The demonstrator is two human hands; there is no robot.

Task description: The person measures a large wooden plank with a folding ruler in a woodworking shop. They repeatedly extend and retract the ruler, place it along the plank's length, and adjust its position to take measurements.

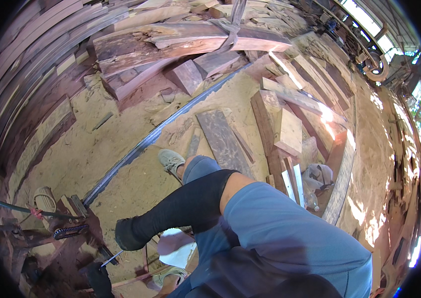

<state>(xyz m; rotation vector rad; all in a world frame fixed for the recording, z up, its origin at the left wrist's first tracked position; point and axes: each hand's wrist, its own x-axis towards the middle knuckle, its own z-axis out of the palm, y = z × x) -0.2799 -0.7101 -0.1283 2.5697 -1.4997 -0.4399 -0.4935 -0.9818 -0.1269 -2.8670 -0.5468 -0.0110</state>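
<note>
My right arm, in a blue sleeve and a black arm cover, reaches across to the lower left. Its black-gloved right hand (130, 234) looks curled closed, and its fingertips are turned away from sight. Low at the left edge, my left hand (98, 280), also in a black glove, is closed around one end of a thin metal rod (112, 259). The rod slants up toward the right hand; whether they touch I cannot tell. Beside them is a dark toothed chain (71, 231) on a dirty wood-and-metal assembly.
A long metal rail (158, 130) crosses the sandy floor. Stacked boards (31, 59) line the left, with a strapped log (190, 42) ahead. Cut blocks (288, 131), a plank (224, 144) and a plastic bottle (311, 201) lie on the right. My grey shoe (171, 161) stands near the rail.
</note>
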